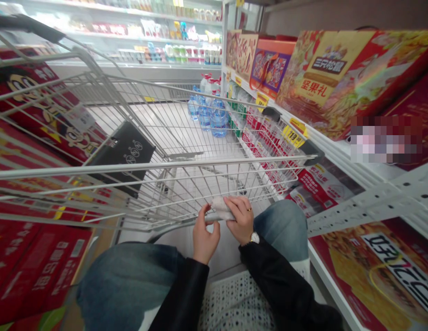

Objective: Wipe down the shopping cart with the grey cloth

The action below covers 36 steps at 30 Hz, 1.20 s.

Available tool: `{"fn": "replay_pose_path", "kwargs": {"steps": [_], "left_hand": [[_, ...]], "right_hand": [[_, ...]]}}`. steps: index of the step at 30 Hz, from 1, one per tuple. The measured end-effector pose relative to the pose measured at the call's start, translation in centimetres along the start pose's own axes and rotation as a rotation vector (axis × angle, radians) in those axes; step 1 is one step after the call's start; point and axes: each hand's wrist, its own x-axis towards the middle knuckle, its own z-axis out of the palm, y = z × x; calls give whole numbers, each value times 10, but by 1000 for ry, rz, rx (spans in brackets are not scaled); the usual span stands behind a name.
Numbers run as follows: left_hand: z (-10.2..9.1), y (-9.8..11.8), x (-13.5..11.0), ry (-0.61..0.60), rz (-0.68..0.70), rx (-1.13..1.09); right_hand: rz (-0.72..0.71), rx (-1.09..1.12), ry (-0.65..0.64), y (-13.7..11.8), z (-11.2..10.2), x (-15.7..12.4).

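In the head view, a white wipe or tissue (220, 208) lies over the lower grey rail (181, 225) of a metal shopping cart (186, 163). My right hand (240, 218), with a ring and a white-faced watch at the wrist, presses the wipe onto the rail with its fingers closed. My left hand (206, 236) is curled loosely around the rail just to the left, fingers above and thumb below. Its fingertips are close to the wipe's edge; whether they touch it I cannot tell. The cart's basket spreads out in front of both hands.
Red cartons (31, 271) are stacked on the left. Shelves with gift boxes (324, 82) and packs of bottles (265, 142) line the right. Large water bottles (219, 118) stand on the floor ahead, before a chilled display (141, 41). My bent knees (284, 234) flank my hands.
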Motion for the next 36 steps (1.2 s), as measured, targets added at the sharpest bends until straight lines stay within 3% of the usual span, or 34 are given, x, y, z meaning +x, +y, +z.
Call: {"fn": "replay_pose_path", "kwargs": {"steps": [5,13,21,29,36], "left_hand": [[2,4,-1,-8,9,-14],[1,3,-2,-4,1,-18],[1,6,-4,-25,-3,-28],[1,-2,-6,-19,-22,-14],[2,-6,-9,-11,-5,-6]], "right_hand": [[0,-17,-4,4,1,-10],[-26,-27,0,-8,-7,8],[-7,-38,-54,4,-1,-14],[-36,3,-50,-13,-2,6],[-13,6,-90,-4,6,-15]]}}
